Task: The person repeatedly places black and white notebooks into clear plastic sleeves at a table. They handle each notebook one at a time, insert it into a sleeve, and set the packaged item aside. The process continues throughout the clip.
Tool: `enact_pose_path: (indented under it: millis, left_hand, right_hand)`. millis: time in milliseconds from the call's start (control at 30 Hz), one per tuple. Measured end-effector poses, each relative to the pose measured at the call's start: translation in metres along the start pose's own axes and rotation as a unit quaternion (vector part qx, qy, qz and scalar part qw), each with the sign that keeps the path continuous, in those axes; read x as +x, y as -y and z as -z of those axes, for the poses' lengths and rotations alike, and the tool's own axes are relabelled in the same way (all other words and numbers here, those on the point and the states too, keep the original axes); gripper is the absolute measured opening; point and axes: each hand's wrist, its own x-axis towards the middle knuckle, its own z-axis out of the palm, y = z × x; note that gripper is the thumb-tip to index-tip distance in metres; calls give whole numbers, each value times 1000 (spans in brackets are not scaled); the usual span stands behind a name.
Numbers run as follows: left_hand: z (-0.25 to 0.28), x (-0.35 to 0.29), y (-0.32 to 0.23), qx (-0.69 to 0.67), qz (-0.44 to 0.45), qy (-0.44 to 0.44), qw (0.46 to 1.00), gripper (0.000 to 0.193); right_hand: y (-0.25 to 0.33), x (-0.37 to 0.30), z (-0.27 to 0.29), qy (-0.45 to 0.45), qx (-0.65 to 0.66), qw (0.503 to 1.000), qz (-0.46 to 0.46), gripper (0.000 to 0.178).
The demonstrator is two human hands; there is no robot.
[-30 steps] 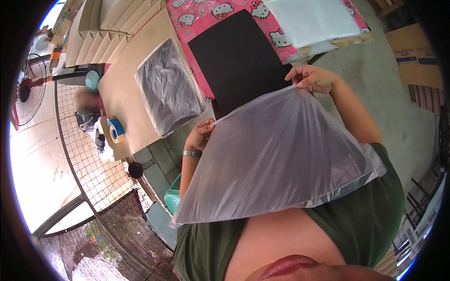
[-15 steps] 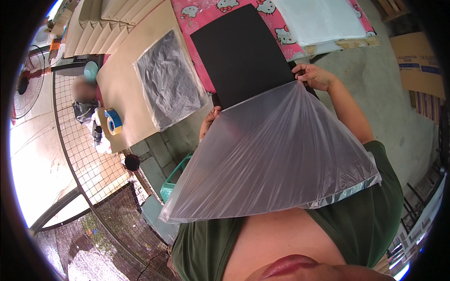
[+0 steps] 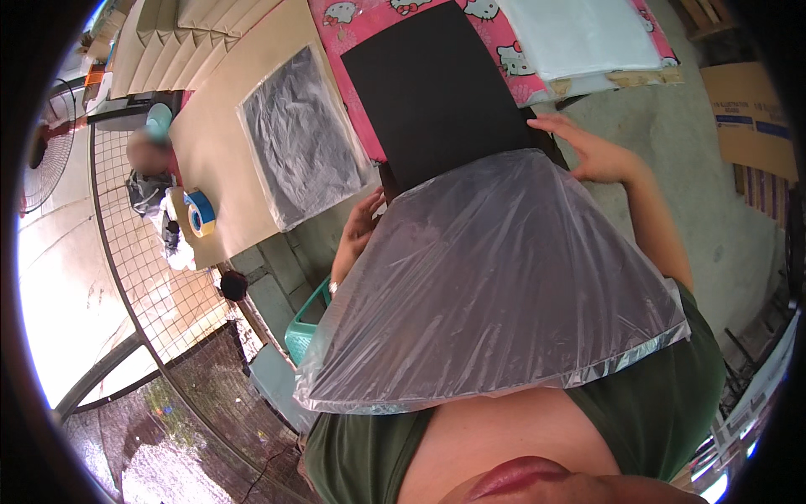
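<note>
A black sheet or board (image 3: 432, 92) lies at the table's edge in front of me. A clear plastic bag (image 3: 504, 286) covers its near end and spreads down over my chest. My right hand (image 3: 592, 153) is open at the right edge of the black sheet, fingers stretched out and thumb apart. On the other side, my left hand (image 3: 359, 225) rests by the bag's upper left edge, its fingers loosely bent and apart, seemingly gripping nothing. Part of that hand is behind the film.
Left of the black sheet lies a flat plastic-wrapped dark piece (image 3: 304, 139) on brown board (image 3: 222, 160). A stack of clear plastic bags (image 3: 579, 38) sits at the far right of the pink patterned table cover (image 3: 361, 23). Tape rolls (image 3: 199, 213) lie at the left; a green stool (image 3: 304, 323) stands below.
Both hands have let go of the bag's upper edge and moved outward to the sides. The stretched film has slackened and lies looser over the near end of the black sheet.
</note>
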Motion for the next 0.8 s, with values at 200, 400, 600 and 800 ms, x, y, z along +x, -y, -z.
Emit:
enact_pose_path:
  millis: [200, 400, 600, 800]
  left_hand:
    - [-43, 3, -81, 155, -105, 208, 960, 34]
    - [-43, 40, -36, 207, 59, -64, 975, 32]
    - [-36, 63, 4, -17, 130, -111, 985, 40]
    - [-48, 40, 5, -115, 263, -101, 952, 37]
  right_hand:
    - [65, 4, 19, 166, 178, 950, 197, 51]
    - [37, 43, -6, -20, 220, 974, -60, 28]
    - [-31, 75, -47, -49, 370, 922, -104, 30]
    - [-42, 55, -70, -40, 488, 853, -183, 35]
